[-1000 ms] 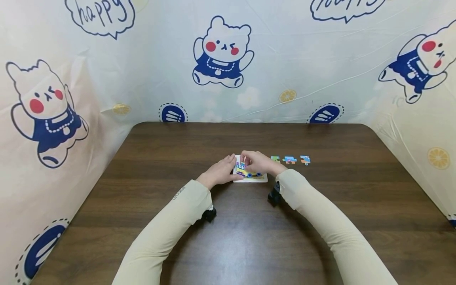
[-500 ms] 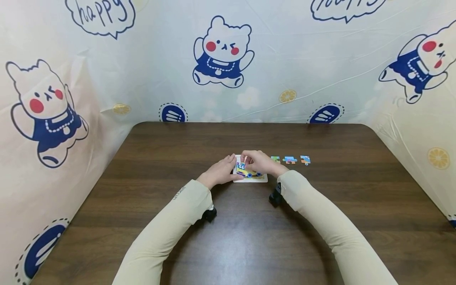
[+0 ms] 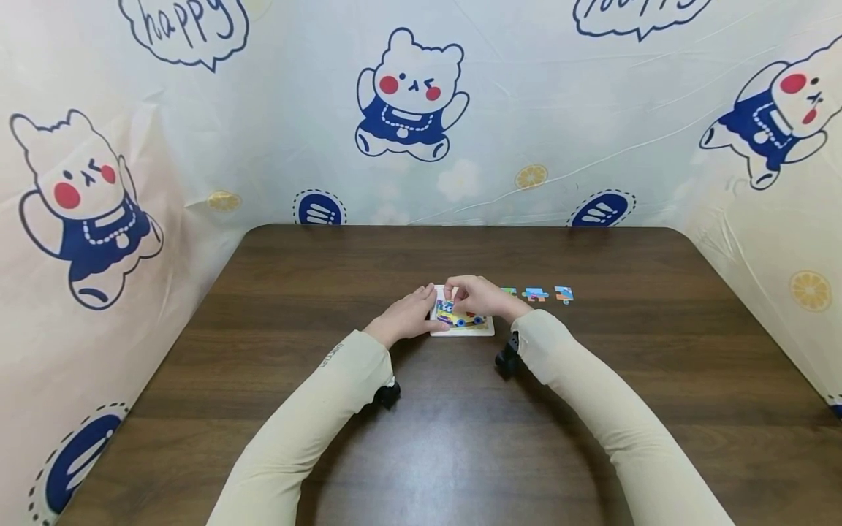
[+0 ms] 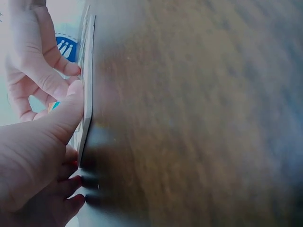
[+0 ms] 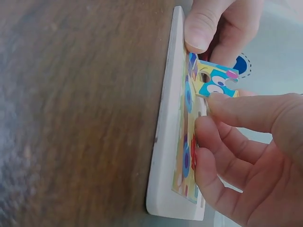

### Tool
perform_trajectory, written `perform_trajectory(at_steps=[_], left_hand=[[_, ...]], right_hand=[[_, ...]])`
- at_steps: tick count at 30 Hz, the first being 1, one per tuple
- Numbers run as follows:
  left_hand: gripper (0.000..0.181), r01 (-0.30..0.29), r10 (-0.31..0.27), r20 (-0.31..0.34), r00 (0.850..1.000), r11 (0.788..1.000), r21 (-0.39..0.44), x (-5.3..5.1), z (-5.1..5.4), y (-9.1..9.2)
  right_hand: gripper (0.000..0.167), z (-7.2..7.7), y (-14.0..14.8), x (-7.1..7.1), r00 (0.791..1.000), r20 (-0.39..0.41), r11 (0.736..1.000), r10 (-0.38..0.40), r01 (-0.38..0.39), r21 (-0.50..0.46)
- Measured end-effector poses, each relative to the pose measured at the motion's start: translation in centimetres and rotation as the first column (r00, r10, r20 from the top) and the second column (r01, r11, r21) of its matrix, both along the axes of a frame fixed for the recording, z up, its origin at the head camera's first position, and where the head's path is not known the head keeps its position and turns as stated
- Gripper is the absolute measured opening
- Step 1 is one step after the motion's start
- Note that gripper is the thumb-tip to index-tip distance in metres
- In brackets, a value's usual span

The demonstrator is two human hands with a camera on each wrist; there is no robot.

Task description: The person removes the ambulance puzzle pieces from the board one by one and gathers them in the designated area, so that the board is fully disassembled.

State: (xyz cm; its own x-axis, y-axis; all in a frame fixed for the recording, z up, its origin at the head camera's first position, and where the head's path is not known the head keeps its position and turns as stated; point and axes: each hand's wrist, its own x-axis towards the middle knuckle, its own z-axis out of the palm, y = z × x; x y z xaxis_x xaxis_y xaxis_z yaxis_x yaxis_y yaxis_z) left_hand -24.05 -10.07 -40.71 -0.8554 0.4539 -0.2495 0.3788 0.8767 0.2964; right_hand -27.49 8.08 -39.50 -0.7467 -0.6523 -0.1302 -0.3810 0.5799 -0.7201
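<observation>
The head view shows the left hand [image 3: 404,319] outstretched against the puzzle board [image 3: 475,332]. In the left wrist view it touches the edge. In the right wrist view, the right hand [image 5: 274,177] pinches a puzzle piece [image 5: 218,78] at the board.

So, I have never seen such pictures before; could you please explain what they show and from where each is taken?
There is no machine here: someone works bare-handed. The wide picture comes from a camera worn on the head, looking down over the table. The two close ones come from wrist cameras, probably the small black devices, each watching one hand's work. On the table lies a white tray holding a bright vehicle puzzle; to its right are three loose pieces, one partly hidden. The left hand rests on the tray's edge. The right hand pinches a piece with cartoon eyes, tilted up from the tray.
</observation>
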Motion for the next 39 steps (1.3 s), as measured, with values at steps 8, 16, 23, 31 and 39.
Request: perform_trajectory(at_steps=[8, 16, 23, 31, 39], left_hand=[[0.068, 0.035, -0.035, -0.014, 0.999, 0.999, -0.014, -0.2, 0.3, -0.3], [0.063, 0.033, -0.033, -0.018, 0.999, 0.999, -0.035, -0.2, 0.5, -0.1], [0.068, 0.030, -0.031, -0.009, 0.999, 0.999, -0.038, -0.2, 0.6, -0.1], [0.073, 0.033, -0.033, 0.007, 0.999, 0.999, -0.043, -0.1, 0.7, -0.1], [0.075, 0.058, -0.059, -0.013, 0.998, 0.997, -0.049, 0.0, 0.6, -0.3]], right_hand=[[0.015, 0.0, -0.1, -0.1, 1.000, -0.010, 1.000, -0.003, 0.003, 0.019], [0.006, -0.1, 0.2, -0.2, 1.000, 0.006, 1.000, -0.022, 0.022, -0.013], [0.004, -0.1, 1.0, -0.4, 0.997, 0.029, 0.991, -0.074, 0.077, -0.108], [0.008, 1.0, 3.4, -0.1, 0.988, 0.063, 0.978, -0.140, 0.148, -0.149], [0.008, 1.7, 6.6, -0.4, 0.971, 0.037, 0.964, -0.236, 0.238, -0.116]])
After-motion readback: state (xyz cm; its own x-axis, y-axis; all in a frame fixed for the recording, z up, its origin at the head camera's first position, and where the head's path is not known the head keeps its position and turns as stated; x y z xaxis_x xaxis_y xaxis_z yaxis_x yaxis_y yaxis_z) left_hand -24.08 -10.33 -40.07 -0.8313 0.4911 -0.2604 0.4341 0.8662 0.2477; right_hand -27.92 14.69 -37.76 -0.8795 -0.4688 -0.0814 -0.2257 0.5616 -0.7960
